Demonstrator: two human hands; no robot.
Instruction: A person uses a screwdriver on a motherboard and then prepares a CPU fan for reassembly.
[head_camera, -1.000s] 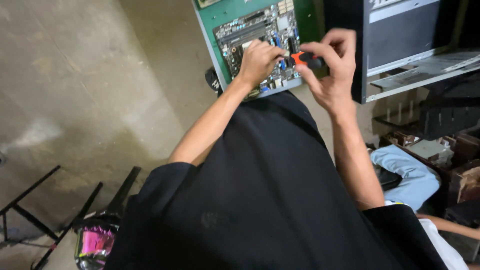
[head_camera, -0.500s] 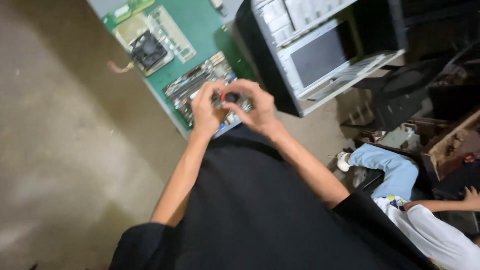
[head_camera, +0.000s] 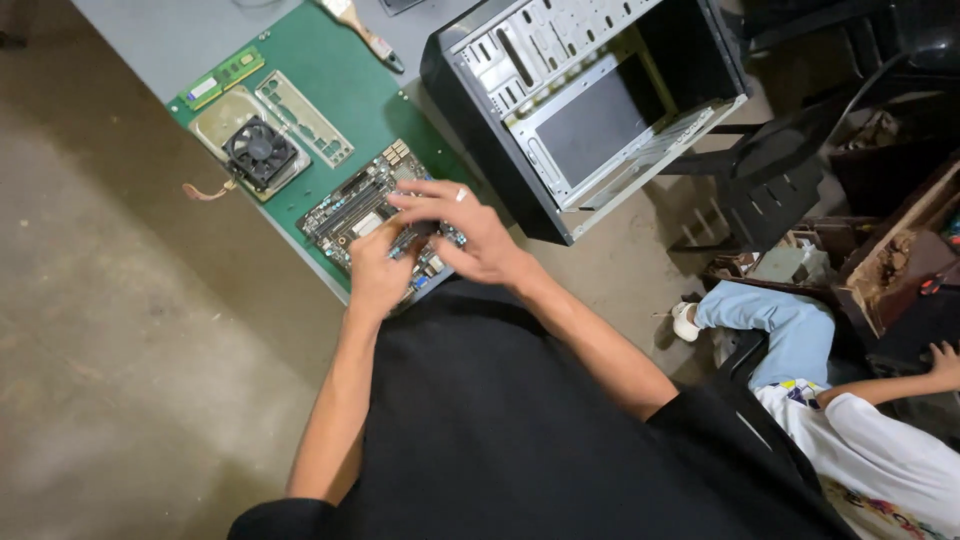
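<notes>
A dark motherboard (head_camera: 350, 208) lies at the near edge of a green mat (head_camera: 345, 75). My left hand (head_camera: 378, 272) rests on the board's near side with its fingers curled towards the middle. What it pinches is hidden. My right hand (head_camera: 462, 232), wearing a ring, lies across the board's right half with its fingers spread flat over the parts. Nothing shows in its grasp.
On the mat sit a cooler fan (head_camera: 258, 150), a metal port plate (head_camera: 305, 118) and a memory stick (head_camera: 222, 78). A brush (head_camera: 362, 30) lies behind. An open computer case (head_camera: 590, 100) stands to the right. Another person (head_camera: 880, 460) sits low at the right by a black chair (head_camera: 800, 170).
The view has swung back, so more of the mat and case show. The orange-handled tool seen in my right hand a second ago is out of sight. Both hands have closed in over the board.
</notes>
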